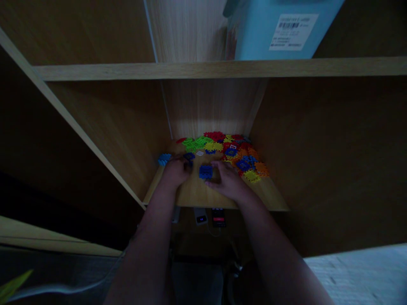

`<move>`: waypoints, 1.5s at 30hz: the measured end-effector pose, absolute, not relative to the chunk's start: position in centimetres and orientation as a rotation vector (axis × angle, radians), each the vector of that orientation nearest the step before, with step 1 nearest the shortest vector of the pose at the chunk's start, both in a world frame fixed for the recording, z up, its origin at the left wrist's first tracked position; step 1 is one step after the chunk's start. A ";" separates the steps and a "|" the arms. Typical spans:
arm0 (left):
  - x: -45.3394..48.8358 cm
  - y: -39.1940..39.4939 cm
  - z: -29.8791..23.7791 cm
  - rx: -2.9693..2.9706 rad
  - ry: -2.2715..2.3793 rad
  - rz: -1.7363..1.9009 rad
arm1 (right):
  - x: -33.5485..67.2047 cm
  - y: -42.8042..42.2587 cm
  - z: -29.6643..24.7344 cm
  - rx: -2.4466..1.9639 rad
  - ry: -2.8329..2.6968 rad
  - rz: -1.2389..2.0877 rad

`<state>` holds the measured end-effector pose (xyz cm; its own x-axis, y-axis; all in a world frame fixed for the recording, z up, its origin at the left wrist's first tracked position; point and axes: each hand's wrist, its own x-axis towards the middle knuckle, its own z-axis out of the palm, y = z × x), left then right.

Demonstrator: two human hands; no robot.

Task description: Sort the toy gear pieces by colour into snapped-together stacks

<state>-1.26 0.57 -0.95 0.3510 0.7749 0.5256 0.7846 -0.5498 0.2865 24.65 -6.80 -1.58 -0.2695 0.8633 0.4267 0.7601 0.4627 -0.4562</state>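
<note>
My left hand (177,171) is at the left of the shelf board, its fingers curled down at a dark blue interlocking plastic piece (189,156). Dim light hides part of that grip. Left of the wrist lies a lighter blue stack of notched pieces (164,159). My right hand (226,180) is open, thumb and fingers apart at the right side of a blue block of joined plastic pieces (205,172). That block rests on the board between my hands; whether the fingertips touch it I cannot tell. A white lattice piece (199,153) lies just behind.
Green pieces (193,144) lie along the back wall; a pile of orange pieces (251,154), with red, yellow and blue ones, fills the right. Above is a shelf edge (203,70) with a light blue box (273,29). A phone (218,217) and a white device (200,216) lie below.
</note>
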 end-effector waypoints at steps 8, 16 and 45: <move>-1.4 0.4 -0.8 -2.645 -1.566 -1.091 | 24.6 -7.0 -1.3 -1.341 -2.064 0.236; -1.3 0.6 -0.7 -2.677 -1.756 -1.243 | 24.7 -6.8 -1.4 -1.343 -2.057 0.249; -0.6 -0.5 1.1 -2.658 -1.373 -2.497 | 24.1 -7.7 0.7 -0.969 -1.981 -0.003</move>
